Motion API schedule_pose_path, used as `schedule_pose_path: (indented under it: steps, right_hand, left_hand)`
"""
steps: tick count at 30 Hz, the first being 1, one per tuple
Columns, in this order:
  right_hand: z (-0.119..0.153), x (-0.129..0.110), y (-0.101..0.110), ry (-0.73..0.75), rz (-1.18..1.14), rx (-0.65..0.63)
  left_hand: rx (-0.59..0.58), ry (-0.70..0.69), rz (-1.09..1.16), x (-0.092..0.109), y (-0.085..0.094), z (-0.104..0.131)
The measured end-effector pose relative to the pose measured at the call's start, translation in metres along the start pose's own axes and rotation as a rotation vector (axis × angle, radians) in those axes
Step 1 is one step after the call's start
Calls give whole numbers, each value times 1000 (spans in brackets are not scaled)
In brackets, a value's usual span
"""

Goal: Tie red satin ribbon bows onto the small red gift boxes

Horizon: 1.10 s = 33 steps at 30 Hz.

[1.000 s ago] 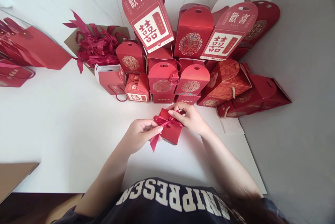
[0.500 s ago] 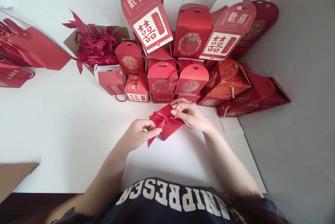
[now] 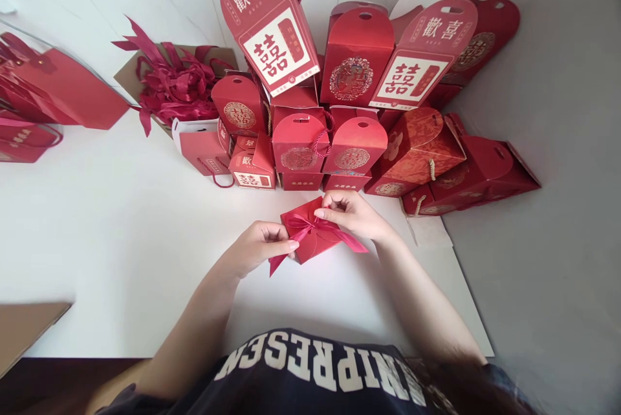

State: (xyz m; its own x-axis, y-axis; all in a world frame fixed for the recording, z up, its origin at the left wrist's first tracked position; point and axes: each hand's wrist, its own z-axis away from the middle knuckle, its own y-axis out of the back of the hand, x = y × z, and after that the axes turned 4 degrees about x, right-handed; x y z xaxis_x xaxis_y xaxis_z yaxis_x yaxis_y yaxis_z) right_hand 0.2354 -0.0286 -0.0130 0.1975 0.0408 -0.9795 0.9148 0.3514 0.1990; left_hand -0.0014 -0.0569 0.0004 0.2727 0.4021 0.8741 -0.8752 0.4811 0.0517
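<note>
A small red gift box (image 3: 314, 248) lies on the white table in front of me, its top flaps folded together. Across its top runs a dark pink satin ribbon (image 3: 354, 242), tied in a bow, with one tail hanging to the left and another to the right. At the box's left side my left hand (image 3: 257, 248) is closed, thumb and forefinger pinching the ribbon. My right hand (image 3: 353, 213) pinches the ribbon near the knot, over the box's upper right. Its curled fingers partly hide the bow's right side.
Red boxes with rope handles (image 3: 299, 140) are stacked close behind my hands. To their left, a brown box (image 3: 127, 75) holds loose ribbons. Red bags (image 3: 87, 95) stand far left. A grey wall (image 3: 543, 260) borders the right; cardboard (image 3: 32, 331) lies at lower left.
My right hand has shifted slightly, its fingers now curled in on the ribbon. The right ribbon tail now lies flatter and shows wider. My left hand has barely moved.
</note>
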Motion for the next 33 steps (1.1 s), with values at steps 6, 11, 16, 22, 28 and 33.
schedule_pose_path:
  steps: [6, 11, 16, 22, 28, 33]
  right_hand:
    - [-1, 5, -1, 36, 14, 23]
    - [-3, 10, -8, 38, -6, 104]
    - [-2, 7, -12, 10, -53, 103]
    - [0, -2, -4, 20, -16, 42]
    - [2, -3, -1, 34, 68, -44]
    - [4, -5, -1, 16, 126, -93]
  left_hand:
    - [-30, 7, 4, -2, 3, 0]
    - [-71, 15, -87, 0, 5, 0]
    - [-128, 34, -131, 2, 9, 3]
    - [-99, 11, -150, 10, 9, 12]
    - [350, -156, -250, 12, -20, 15]
    - [471, -203, -331, 8, -31, 15]
